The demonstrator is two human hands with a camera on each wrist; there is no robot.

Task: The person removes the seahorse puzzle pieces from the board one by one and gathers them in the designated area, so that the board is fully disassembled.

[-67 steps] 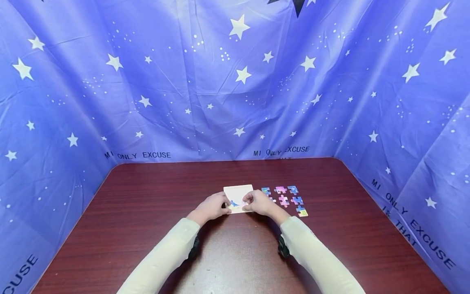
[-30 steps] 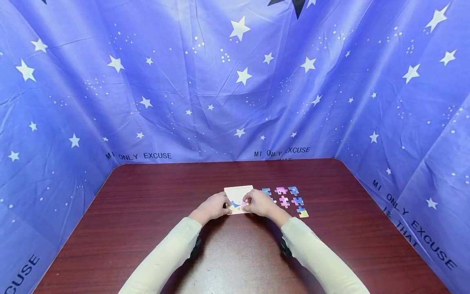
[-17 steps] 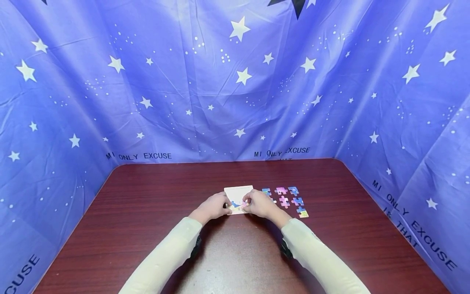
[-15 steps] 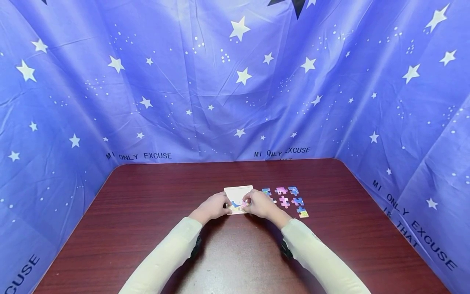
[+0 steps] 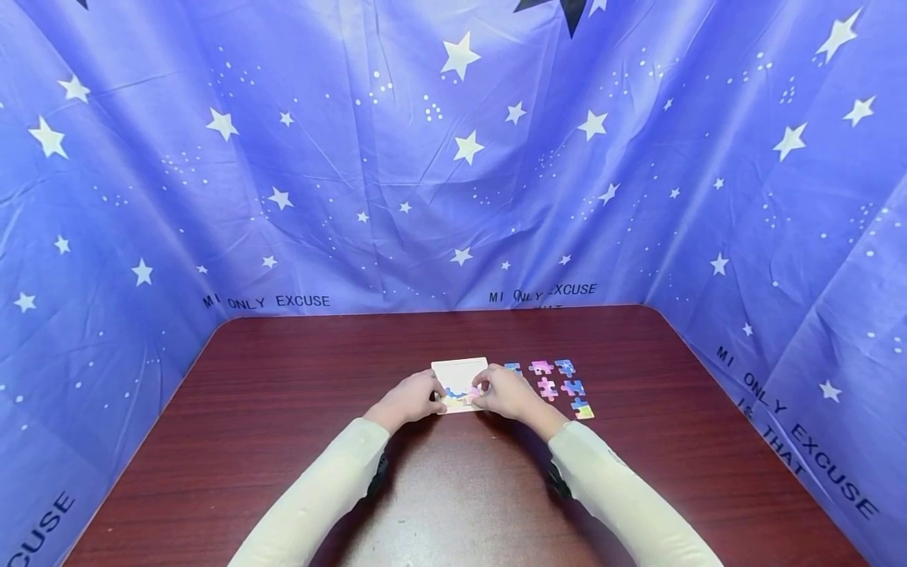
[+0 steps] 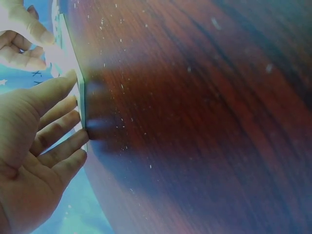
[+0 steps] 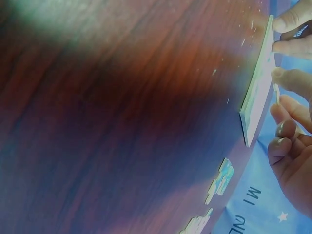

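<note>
A pale puzzle tray lies near the middle of the table, with blue, pink and yellow pieces along its near part. At its left side, my left hand holds the edge, thumb near the front corner and fingers along the rim. Over the tray's right half, my right hand pinches a small puzzle piece between thumb and fingertips. Seen from the head, this piece looks pinkish and is partly covered by the fingers. It sits close over the tray's surface, beside the placed pieces.
Several loose puzzle pieces in pink, blue and yellow-and-blue lie right of the tray. The right hand partly hides those nearest it. A starry blue curtain encloses the dark red wooden table at the back and sides.
My right hand has shifted slightly to the right over the tray with the pinched puzzle piece, uncovering more of the blue picture. The left hand stays at the tray's left edge.
</note>
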